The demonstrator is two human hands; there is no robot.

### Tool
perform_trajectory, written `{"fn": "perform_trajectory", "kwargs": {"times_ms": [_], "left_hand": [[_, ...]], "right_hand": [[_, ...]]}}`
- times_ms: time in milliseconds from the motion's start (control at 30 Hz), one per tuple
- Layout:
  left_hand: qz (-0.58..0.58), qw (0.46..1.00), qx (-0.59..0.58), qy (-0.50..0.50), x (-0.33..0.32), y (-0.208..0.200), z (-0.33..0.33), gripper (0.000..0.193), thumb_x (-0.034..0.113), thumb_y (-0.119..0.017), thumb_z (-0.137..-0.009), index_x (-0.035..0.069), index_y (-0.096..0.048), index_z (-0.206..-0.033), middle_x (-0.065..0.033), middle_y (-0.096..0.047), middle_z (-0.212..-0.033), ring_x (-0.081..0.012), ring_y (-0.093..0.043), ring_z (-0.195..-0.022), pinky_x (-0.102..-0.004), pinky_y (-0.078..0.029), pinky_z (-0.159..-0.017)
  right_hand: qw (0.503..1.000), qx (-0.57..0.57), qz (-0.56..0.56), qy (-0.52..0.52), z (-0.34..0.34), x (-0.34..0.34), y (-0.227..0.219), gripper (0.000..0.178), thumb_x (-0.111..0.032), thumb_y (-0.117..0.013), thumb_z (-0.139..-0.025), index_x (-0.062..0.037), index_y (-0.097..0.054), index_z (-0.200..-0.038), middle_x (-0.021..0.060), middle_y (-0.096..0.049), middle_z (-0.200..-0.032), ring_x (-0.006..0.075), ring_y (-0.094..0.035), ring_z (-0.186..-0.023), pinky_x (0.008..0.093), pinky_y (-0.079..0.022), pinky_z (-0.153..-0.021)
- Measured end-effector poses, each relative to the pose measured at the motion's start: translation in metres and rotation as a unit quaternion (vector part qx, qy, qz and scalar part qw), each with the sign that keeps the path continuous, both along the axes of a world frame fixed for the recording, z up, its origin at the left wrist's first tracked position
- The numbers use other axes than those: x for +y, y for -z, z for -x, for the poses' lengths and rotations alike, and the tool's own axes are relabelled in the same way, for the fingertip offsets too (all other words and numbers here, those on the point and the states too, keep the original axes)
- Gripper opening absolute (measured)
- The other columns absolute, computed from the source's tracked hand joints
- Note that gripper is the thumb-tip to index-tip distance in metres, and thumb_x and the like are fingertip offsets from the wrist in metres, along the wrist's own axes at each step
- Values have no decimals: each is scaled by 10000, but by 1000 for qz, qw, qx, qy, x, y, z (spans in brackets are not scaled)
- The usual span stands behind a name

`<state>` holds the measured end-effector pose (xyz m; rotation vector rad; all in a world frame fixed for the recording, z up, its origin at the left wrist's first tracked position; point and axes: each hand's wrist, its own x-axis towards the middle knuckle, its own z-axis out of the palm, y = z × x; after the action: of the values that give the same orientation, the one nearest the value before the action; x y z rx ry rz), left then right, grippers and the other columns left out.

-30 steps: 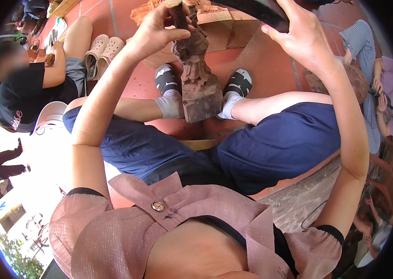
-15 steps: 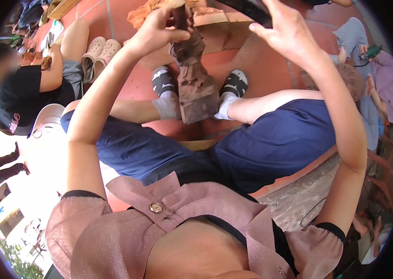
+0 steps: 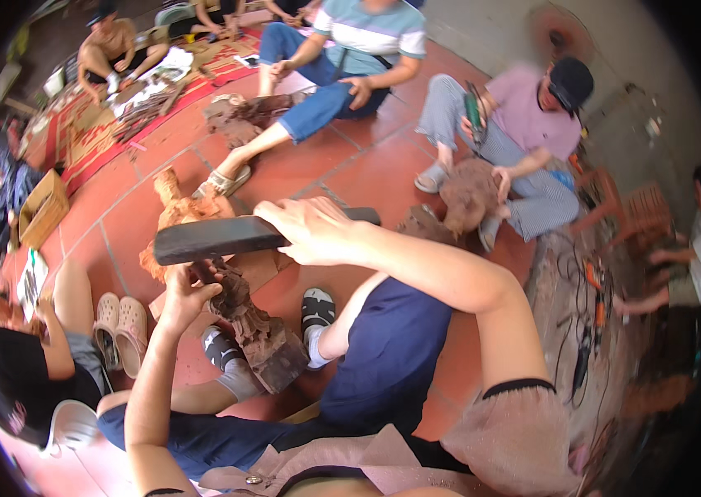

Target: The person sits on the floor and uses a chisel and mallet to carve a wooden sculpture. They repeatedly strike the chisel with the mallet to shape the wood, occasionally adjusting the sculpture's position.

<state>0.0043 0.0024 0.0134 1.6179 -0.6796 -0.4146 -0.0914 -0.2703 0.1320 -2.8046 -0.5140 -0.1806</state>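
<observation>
My right hand (image 3: 311, 230) is closed over a long, flat black mallet (image 3: 218, 238), which lies crosswise just above my left hand (image 3: 185, 296). The fingers of my left hand are closed at the top of a dark brown wood carving (image 3: 255, 331), around what looks like a chisel. The mallet hides most of that tool. The carving leans between my feet, its rough body ending in a squared block at the near end. Beyond the mallet, an orange-toned carved wood piece (image 3: 170, 203) rests on the floor.
Beside me at left sits a person in a black top (image 3: 15, 373), near beige clogs (image 3: 121, 331). Across the red tiles (image 3: 326, 182), another person with a green power tool (image 3: 475, 112) holds a round wood piece (image 3: 468, 195). Cables (image 3: 578, 290) lie at right; a wooden crate (image 3: 42, 209) stands far left.
The view has tilted up and now takes in more of the room. My right hand has swung left with the mallet, bringing it over my left hand, which stays at the carving's top.
</observation>
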Motion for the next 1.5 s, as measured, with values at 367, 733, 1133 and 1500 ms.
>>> {"fn": "perform_trajectory", "kwargs": {"times_ms": [367,733,1133,1500], "left_hand": [[6,999,39,-25,13,13,2,503,-158,-658,-788,34,-510,-1229,-81,-600,-1104,-189,-637,-988,-318,-545,-855],[14,999,38,-20,8,5,5,466,-153,-616,-771,42,-480,-1172,-51,-535,-1046,-174,-633,-989,-315,-528,-885],[-2,999,6,-40,14,11,3,370,-95,-674,-823,-3,-539,-1155,-86,-613,-1089,-173,-638,-973,-309,-539,-865],[160,975,64,-142,-37,15,8,118,95,-609,-937,-8,-600,-993,-71,-643,-810,-142,-602,-737,-278,-484,-706]], "right_hand": [[998,56,33,-7,3,7,6,472,-55,-704,-698,-49,-484,-1116,164,-632,-882,387,-665,-799,496,-516,-640],[992,-23,-120,14,-2,9,5,545,-104,-757,-726,-53,-473,-1187,185,-634,-904,391,-664,-804,495,-518,-674],[1000,11,28,-2,-3,8,12,419,-37,-668,-684,-30,-495,-1066,183,-643,-805,381,-669,-749,498,-509,-595],[997,60,49,29,-2,-1,0,419,-58,-710,-692,-36,-502,-1056,189,-652,-890,387,-671,-802,507,-524,-654]]}}
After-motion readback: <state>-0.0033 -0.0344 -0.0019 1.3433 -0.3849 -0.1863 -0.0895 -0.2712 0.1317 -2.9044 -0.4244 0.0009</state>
